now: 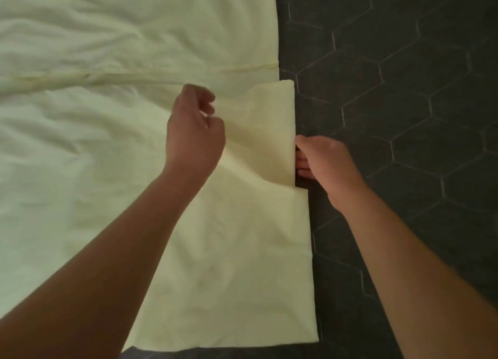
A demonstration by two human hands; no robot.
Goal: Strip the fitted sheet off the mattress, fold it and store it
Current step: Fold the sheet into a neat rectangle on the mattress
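The pale yellow fitted sheet (107,143) lies spread over the left and middle of the view, wrinkled, with a gathered seam running across near the top. Along its right edge a flap (269,121) stands lifted. My right hand (323,164) sits at that edge, its fingers tucked under the raised flap and gripping it. My left hand (194,132) hovers over the sheet just left of the flap, fingers curled loosely; whether it pinches any cloth is unclear.
A dark quilted surface with a hexagon pattern (404,89) fills the right side, next to the sheet's straight edge. A dark strip (215,353) shows below the sheet's near edge.
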